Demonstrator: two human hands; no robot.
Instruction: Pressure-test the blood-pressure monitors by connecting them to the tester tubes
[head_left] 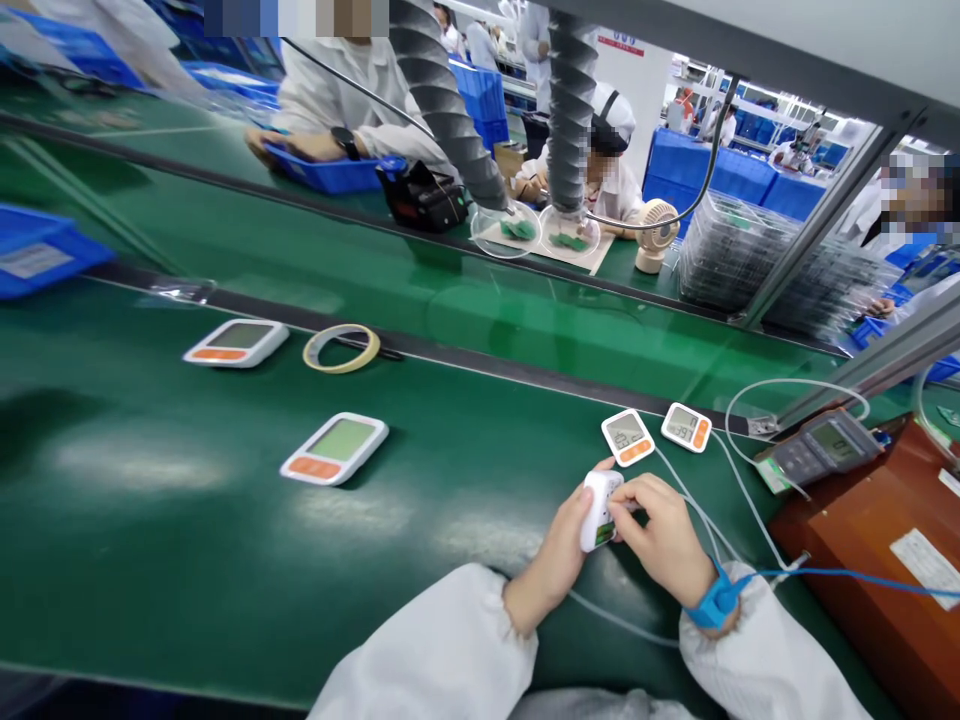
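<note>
My left hand (pixel 556 545) is closed around a small white blood pressure monitor (pixel 596 520), holding it tilted above the green bench. A patch of green shows at its lower end. My right hand (pixel 660 530) has thumb and forefinger pinched against the face turned toward it; what lies between these fingertips is too small to make out. A blue strap (pixel 712 600) circles my right wrist. Just beyond my hands lie two more monitors with orange buttons, a near one (pixel 628 438) and a far one (pixel 686 428), both with lit digits and clear tubes beside them.
Left on the bench are two larger monitors (pixel 335 450) (pixel 236 343) and a tape roll (pixel 342 349). A handheld gauge (pixel 821 450) rests by a brown box (pixel 870 550) at right. A blue cord and tubes cross there. Co-workers sit beyond the divider, near two grey ducts (pixel 570 120).
</note>
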